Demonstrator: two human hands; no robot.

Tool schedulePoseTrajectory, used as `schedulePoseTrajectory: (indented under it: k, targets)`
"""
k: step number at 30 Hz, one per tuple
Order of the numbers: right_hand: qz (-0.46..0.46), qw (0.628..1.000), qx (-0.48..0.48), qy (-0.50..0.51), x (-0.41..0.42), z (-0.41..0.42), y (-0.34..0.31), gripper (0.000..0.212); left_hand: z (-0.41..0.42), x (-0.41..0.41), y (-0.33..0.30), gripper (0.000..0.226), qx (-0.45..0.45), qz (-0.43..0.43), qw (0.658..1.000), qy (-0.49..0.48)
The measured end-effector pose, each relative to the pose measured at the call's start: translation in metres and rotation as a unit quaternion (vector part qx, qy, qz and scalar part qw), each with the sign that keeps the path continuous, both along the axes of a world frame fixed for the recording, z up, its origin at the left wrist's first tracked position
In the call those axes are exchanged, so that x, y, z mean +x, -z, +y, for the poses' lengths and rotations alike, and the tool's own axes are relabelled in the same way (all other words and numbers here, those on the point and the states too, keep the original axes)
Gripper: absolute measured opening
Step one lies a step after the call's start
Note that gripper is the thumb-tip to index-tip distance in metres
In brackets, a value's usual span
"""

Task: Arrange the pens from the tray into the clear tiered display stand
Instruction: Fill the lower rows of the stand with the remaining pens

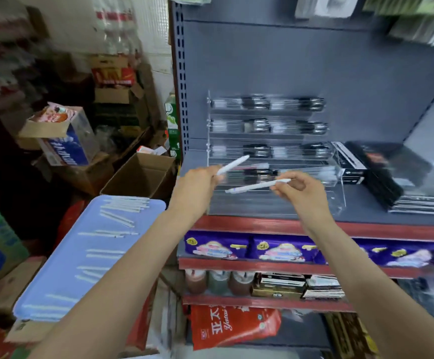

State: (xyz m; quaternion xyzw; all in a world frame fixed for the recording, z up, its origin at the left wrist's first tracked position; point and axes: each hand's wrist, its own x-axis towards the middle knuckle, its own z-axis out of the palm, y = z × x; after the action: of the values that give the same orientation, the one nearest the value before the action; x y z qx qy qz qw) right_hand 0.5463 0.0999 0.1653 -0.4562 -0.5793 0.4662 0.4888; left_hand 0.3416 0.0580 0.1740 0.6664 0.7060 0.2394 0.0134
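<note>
Clear tiered display stand (337, 200) mid-frame on the grey shelf (366, 216) already has dark pens in its upper rows. Left hand (197, 186) and right hand (300, 190) each pinch a white pen (232, 164) (257, 186) right in front of it. Blue tray (63, 268) at lower left holds lots more white pens (107, 233).

Display stand (337, 174) clear glossy plastic; tray (63, 268) smooth blue plastic (matt); shelf (366, 211) grey painted metal.

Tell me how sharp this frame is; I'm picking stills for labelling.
Head view: motion blur smears the clear tiered acrylic display stand and the blue plastic tray; both hands' white pens stay fairly crisp; wide-angle distortion bends the shelf edges.
</note>
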Motion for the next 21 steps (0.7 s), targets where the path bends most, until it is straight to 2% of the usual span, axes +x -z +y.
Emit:
schedulePoseTrajectory:
  k: [3, 6, 8, 10, 13, 15, 17, 21]
  targets:
    - [-0.062, 0.998, 0.003, -0.012, 0.014, 0.023, 0.013, 0.026, 0.010, 0.001, 0.012, 0.042, 0.001, -0.014, 1.000, 0.011]
    - [-0.191, 0.980, 0.040, -0.033, 0.009, 0.040, 0.025, 0.019, 0.013, 0.003, 0.020, 0.046, -0.017, -0.057, 0.998, 0.020]
    - [-0.300, 0.947, 0.094, -0.061, 0.002, 0.047, 0.029, 0.009, 0.011, 0.003, 0.024, 0.045, -0.007, -0.077, 0.997, 0.026]
    - [-0.385, 0.908, 0.145, -0.081, -0.004, 0.051, 0.034, 0.014, 0.008, 0.001, 0.026, 0.040, 0.017, -0.106, 0.994, 0.028]
    - [-0.467, 0.869, 0.147, -0.073, -0.010, 0.050, 0.036, 0.018, 0.002, -0.001, 0.023, 0.022, 0.029, -0.165, 0.986, 0.018]
    - [-0.526, 0.835, 0.146, -0.067, -0.012, 0.050, 0.035, 0.014, 0.000, 0.000, 0.020, 0.014, 0.027, -0.171, 0.985, 0.012]
    - [-0.544, 0.822, 0.145, -0.081, -0.015, 0.052, 0.034, 0.011, 0.000, -0.001, 0.020, 0.013, 0.027, -0.158, 0.987, 0.013]
    - [-0.518, 0.839, 0.128, -0.109, -0.018, 0.055, 0.038, 0.011, 0.002, -0.003, 0.023, 0.013, 0.034, -0.133, 0.990, 0.027]
